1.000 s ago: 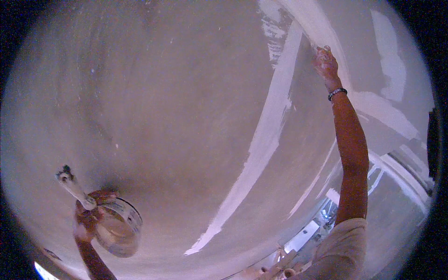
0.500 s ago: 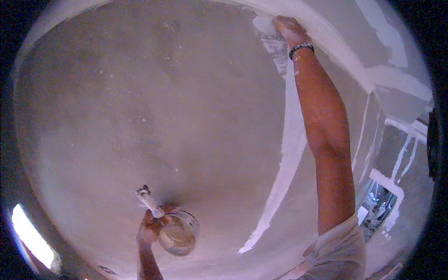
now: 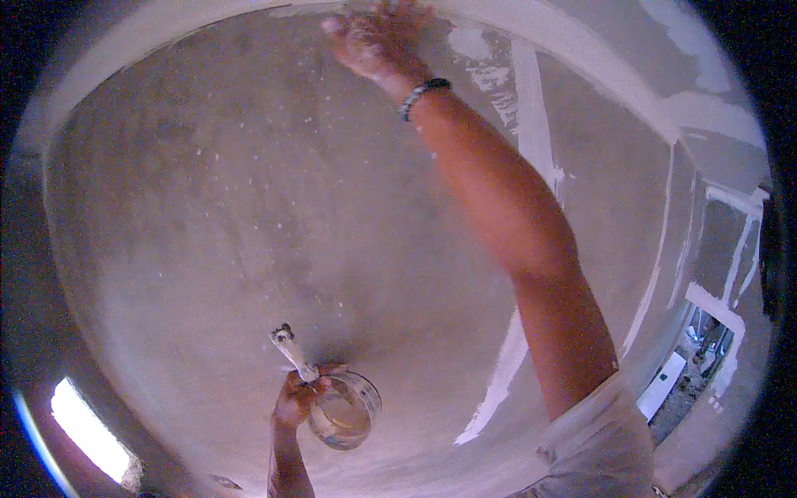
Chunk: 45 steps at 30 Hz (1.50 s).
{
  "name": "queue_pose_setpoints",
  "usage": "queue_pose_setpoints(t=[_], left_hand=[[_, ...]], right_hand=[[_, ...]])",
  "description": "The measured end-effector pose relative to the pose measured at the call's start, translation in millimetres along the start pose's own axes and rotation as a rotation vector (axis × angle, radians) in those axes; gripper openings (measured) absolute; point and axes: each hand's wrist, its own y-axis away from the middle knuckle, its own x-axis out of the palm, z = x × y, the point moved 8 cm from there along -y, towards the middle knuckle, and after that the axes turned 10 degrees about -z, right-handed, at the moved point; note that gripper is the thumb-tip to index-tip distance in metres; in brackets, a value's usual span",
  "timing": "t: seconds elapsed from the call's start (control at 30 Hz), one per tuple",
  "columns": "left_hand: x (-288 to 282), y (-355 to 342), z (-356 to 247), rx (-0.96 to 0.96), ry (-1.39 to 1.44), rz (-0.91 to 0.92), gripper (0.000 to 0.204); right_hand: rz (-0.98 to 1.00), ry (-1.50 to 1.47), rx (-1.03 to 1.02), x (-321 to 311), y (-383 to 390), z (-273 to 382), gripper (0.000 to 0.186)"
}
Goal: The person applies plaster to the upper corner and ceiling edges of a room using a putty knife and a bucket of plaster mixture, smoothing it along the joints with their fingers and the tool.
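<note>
My left hand (image 3: 292, 400), low and left of centre, grips a small round tub (image 3: 374, 398) by its side. The tub has a pale rim and a beige inside. A tool with a whitish, dark-ended handle (image 3: 290, 349) sticks up beside that hand; its working end is hidden. My right hand (image 3: 374, 46) reaches to the top of the view, smeared with white, with fingers spread and no tool visible in it. It is by the upper edge of a grey-brown plastered surface (image 3: 249, 207). A dark braided bracelet (image 3: 423, 98) circles that wrist.
A white filler strip (image 3: 535, 124) runs down the surface behind my right arm, with rough white patches (image 3: 490, 75) beside its top. More white-banded surfaces stand at right, around an opening (image 3: 693, 361) with clutter beyond. A bright window (image 3: 91, 427) glows at lower left.
My right hand has moved left from the top of the white strip, and its fingers have spread. The left hand and tub sit slightly further right as the view shifts.
</note>
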Motion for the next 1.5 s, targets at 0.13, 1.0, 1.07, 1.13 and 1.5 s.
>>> queue_pose_setpoints(t=[0.13,1.0,1.07,1.13,1.5], left_hand=[[-11.8,-3.8,15.6,-0.013,0.017,-0.082,0.024],[17.2,2.0,-17.7,0.061,-0.453,-0.100,0.032],[21.6,6.3,-21.2,0.080,-0.481,-0.148,0.036],[23.0,13.9,-20.2,0.005,-0.466,-0.177,0.038],[37.8,55.2,-53.5,0.055,-0.635,-0.249,0.026]], right_hand=[[-0.072,-0.029,-0.120,-33.5,16.7,-44.4,0.044],[0.122,0.651,0.093,-87.5,87.9,-239.4,0.048],[0.213,0.417,0.107,-87.1,94.7,-176.5,0.050],[0.384,0.101,0.048,-88.6,111.7,-113.1,0.048],[1.547,-0.942,-0.214,-239.6,301.1,171.2,0.031]])
